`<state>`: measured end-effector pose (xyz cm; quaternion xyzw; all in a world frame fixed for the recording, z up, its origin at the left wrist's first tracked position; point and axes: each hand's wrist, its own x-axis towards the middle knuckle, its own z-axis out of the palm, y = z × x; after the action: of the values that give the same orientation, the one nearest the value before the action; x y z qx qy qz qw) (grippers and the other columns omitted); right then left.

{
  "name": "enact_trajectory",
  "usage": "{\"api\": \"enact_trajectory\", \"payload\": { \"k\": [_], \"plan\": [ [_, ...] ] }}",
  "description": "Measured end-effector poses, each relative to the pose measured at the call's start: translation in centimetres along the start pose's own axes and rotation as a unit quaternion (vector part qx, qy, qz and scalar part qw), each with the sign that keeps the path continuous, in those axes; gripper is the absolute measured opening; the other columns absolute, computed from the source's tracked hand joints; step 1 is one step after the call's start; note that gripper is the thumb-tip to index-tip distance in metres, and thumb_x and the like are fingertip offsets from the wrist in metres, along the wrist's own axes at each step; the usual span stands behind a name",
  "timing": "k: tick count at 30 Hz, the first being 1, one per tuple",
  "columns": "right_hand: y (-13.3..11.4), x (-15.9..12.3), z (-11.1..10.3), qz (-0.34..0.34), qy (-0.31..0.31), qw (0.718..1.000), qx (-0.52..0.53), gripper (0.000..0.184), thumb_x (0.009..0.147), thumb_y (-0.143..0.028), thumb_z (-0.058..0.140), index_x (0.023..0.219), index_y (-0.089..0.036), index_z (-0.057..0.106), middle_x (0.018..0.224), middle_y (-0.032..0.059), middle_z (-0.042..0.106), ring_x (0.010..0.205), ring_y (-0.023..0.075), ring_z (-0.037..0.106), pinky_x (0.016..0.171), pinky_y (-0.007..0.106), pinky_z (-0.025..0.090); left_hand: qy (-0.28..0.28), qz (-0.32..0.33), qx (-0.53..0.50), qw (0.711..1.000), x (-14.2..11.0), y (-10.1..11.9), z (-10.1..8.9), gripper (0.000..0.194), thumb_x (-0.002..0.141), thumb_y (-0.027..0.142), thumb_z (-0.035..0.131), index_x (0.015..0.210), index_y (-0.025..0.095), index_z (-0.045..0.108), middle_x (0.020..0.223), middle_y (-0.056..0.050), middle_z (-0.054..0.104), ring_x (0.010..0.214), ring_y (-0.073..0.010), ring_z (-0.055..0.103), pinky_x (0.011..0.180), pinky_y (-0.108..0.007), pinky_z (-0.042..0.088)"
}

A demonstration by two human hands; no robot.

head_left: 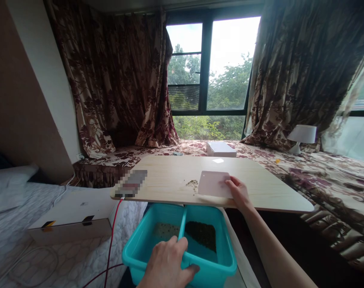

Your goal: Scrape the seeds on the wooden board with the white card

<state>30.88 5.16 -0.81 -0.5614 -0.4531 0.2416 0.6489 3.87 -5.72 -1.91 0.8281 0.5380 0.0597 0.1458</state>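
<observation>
My right hand [238, 193] pinches the right edge of a thin white plastic scraper [213, 184], held tilted on the wooden tabletop [166, 172]. Just left of the scraper lies a small scatter of greenish-brown grains [193, 184]. Below the table edge stands a turquoise plastic tub [230, 262], split in two by a divider. My left hand [169, 260] is closed over its near rim, with fingers at the divider. The right compartment holds a heap of dark grains [201, 235]. Paler grains [166, 230] lie thinly in the left compartment, partly hidden by my hand.
A pixelated, phone-like device [130, 184] sits at the table's left end, with a red cable [111, 240] hanging down. A white box [76, 216] rests on the bed. Behind the table are another white box [220, 149] and a lamp [302, 136].
</observation>
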Motion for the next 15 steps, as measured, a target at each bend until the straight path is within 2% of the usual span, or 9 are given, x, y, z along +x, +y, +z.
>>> {"api": "enact_trajectory", "payload": {
  "k": [4, 9, 15],
  "plan": [
    [-0.12, -0.08, -0.09, 0.002, -0.011, 1.0, -0.018, 0.025, 0.059, -0.033, 0.054, 0.073, -0.017, 0.067, 0.067, 0.002, 0.068, 0.06, 0.0164, 0.057, 0.056, 0.025, 0.042, -0.003, 0.0, -0.002, 1.0, 0.09, -0.07, -0.01, 0.021, 0.072, 0.042, 0.058, 0.08, 0.024, 0.054, 0.083, -0.001, 0.06, 0.08, -0.0242, 0.059, 0.063, -0.03, 0.034],
    [-0.52, -0.35, 0.01, -0.001, -0.013, 0.999, -0.029, 0.026, 0.061, -0.034, 0.056, 0.075, -0.016, 0.068, 0.072, 0.0038, 0.07, 0.065, 0.0182, 0.06, 0.058, 0.026, 0.045, 0.0, -0.001, 0.0, 1.0, 0.22, -0.22, 0.15, 0.021, 0.072, 0.043, 0.058, 0.081, 0.024, 0.054, 0.085, 0.0, 0.06, 0.081, -0.0241, 0.059, 0.065, -0.031, 0.035],
    [-0.68, -0.51, 0.13, 0.007, -0.074, 0.997, 0.018, 0.031, 0.064, -0.037, 0.061, 0.086, -0.016, 0.068, 0.088, 0.0065, 0.072, 0.075, 0.0199, 0.064, 0.067, 0.028, 0.048, 0.001, -0.01, 0.002, 1.0, 0.16, 0.05, -0.05, 0.022, 0.073, 0.044, 0.057, 0.083, 0.025, 0.056, 0.089, -0.001, 0.061, 0.086, -0.0251, 0.058, 0.071, -0.033, 0.037]
  ]
}}
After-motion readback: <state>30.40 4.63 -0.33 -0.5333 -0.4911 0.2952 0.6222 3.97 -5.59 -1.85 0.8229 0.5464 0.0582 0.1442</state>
